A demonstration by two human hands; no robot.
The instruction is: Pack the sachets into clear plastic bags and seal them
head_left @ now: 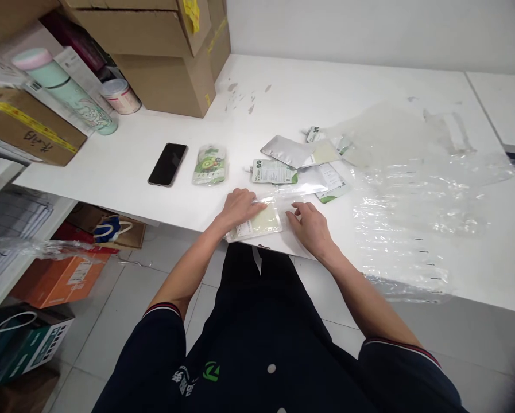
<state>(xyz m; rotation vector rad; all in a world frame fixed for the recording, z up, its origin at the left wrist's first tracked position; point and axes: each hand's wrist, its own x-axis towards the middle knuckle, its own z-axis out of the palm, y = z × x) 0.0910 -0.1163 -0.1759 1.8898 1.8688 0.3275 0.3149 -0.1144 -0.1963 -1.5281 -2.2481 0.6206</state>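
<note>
A flat pouch with a pale yellow panel point(266, 220) lies at the table's front edge, with clear plastic around it. My left hand point(239, 207) grips its upper left side, thumb lying across the panel. To the right of the pouch is my right hand point(311, 229), fingers loosely bent and thumb apart from them. Clear film lies close to those fingertips; whether they touch it I cannot tell. Just beyond both hands is a loose heap of pouches: a silver one point(285, 150), a green-and-white one with a spout point(274, 171), and others partly covered.
A black phone point(167, 164) and a folded kiwi-print packet point(210, 165) lie to the left. Clear air-cushion wrap point(403, 229) spreads over the right side. Cardboard boxes point(162, 80), a mint bottle point(68, 92) and a tin point(120, 96) stand at the back left.
</note>
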